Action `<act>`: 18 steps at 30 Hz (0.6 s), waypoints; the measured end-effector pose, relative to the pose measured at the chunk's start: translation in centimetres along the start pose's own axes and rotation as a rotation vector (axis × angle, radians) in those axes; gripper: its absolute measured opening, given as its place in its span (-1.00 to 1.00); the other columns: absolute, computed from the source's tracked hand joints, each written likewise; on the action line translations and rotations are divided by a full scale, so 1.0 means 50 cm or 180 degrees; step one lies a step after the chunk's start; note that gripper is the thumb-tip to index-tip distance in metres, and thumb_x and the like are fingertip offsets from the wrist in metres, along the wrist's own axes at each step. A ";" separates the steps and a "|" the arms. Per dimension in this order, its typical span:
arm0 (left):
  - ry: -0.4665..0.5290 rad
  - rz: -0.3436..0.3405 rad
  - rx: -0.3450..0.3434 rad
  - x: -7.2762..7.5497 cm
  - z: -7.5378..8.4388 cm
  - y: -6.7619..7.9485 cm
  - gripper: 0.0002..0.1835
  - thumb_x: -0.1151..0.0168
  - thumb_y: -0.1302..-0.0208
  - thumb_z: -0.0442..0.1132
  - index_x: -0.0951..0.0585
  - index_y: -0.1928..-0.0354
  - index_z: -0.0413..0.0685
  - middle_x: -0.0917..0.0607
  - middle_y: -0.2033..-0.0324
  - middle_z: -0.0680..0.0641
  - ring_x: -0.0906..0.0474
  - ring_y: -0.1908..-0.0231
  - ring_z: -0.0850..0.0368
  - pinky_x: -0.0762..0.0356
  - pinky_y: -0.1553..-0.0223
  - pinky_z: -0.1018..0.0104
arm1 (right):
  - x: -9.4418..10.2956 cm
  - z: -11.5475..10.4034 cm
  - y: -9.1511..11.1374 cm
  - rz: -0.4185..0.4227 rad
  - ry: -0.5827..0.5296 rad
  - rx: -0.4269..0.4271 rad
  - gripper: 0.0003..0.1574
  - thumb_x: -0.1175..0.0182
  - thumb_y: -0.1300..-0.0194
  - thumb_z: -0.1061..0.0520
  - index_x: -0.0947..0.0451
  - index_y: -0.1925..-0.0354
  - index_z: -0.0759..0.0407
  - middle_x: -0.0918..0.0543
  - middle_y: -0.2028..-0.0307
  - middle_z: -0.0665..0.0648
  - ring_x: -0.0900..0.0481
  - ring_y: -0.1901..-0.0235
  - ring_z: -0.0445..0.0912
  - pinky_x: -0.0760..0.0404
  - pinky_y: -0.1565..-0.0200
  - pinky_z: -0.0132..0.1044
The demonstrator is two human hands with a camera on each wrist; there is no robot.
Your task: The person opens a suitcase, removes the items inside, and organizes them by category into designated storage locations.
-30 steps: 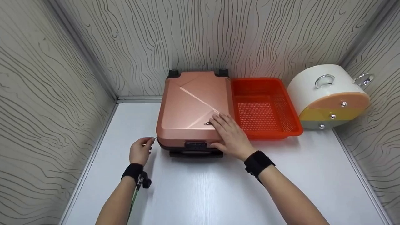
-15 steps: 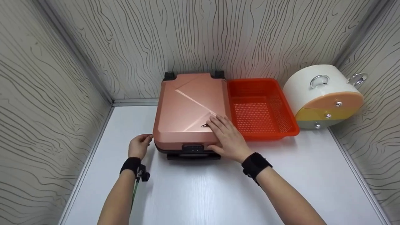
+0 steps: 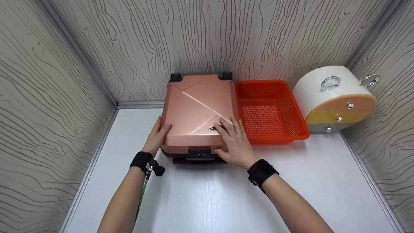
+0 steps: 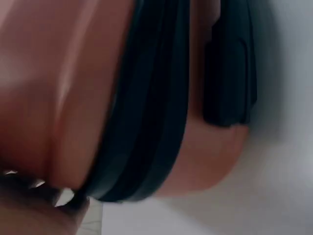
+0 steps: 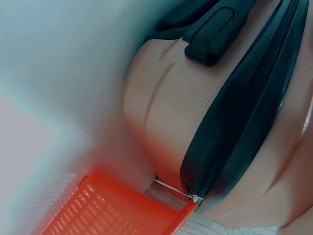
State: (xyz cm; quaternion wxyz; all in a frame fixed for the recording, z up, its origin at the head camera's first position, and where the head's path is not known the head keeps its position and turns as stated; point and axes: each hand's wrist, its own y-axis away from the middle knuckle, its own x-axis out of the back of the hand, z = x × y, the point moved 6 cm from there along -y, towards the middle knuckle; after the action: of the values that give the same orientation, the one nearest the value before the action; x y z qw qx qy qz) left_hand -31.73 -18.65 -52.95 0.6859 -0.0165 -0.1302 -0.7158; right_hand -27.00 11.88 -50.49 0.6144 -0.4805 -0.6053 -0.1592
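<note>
A rose-gold hard-shell suitcase (image 3: 197,110) lies flat on the white table, its black combination lock (image 3: 199,152) facing the person. At its left front corner is my left hand (image 3: 156,137), thumb on the lid's edge and fingers along the side. My right hand (image 3: 236,144) rests with spread fingers on the front right of the lid, thumb over the front edge beside the lock. In the right wrist view, the black zipper band (image 5: 239,112) runs round the case, with a zipper pull (image 5: 195,198) near the basket. The left wrist view shows left-hand fingers (image 4: 34,213) against the shell.
A red plastic basket (image 3: 273,141) with a perforated bottom stands against the suitcase's right side. Beyond it is a white rounded box (image 3: 318,81) with coloured drawers and clear handles. Wood-grain patterned walls (image 3: 136,48) enclose the table (image 3: 207,200) at the back and sides.
My left hand has left its pinching pose beside the front left corner and moved up onto the suitcase's left edge, fingers straightened. The right hand stays on the lid, its fingers slightly more spread.
</note>
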 end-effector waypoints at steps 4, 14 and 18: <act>0.0067 -0.0075 0.0031 -0.010 -0.001 0.004 -0.05 -0.02 -0.51 0.27 0.20 -0.66 0.08 0.19 -0.63 -0.11 0.31 -0.59 -0.06 0.23 -0.53 -0.04 | -0.004 -0.001 0.002 0.0053 0.0006 0.0014 0.19 -0.42 -0.18 -0.28 -0.13 -0.59 0.02 -0.09 -0.57 0.17 0.20 -0.56 0.28 0.22 -0.50 0.23; -0.0052 -0.0082 0.0031 -0.018 -0.014 0.059 -0.05 0.10 -0.55 0.30 0.33 -0.65 0.08 0.29 -0.62 -0.11 0.40 -0.58 -0.06 0.31 -0.53 -0.10 | -0.001 0.009 0.008 0.0022 -0.0060 0.0253 0.18 -0.44 -0.17 -0.28 -0.14 -0.59 -0.01 -0.13 -0.55 0.13 0.12 -0.56 0.24 0.17 -0.51 0.20; -0.0078 -0.0035 -0.0063 -0.023 -0.012 0.079 -0.10 0.15 -0.58 0.28 0.33 -0.65 0.10 0.28 -0.62 -0.09 0.40 -0.58 -0.02 0.31 -0.53 -0.06 | 0.003 0.014 0.007 0.0045 -0.0065 0.0383 0.20 -0.46 -0.18 -0.26 -0.13 -0.60 -0.01 -0.12 -0.56 0.12 0.11 -0.56 0.25 0.14 -0.50 0.21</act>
State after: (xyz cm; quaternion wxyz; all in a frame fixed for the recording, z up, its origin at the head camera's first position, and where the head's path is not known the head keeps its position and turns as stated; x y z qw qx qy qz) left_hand -27.66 -17.73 -53.12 0.6801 -0.0313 -0.1316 -0.7205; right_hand -27.12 12.64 -50.63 0.6371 -0.4485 -0.6166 -0.1133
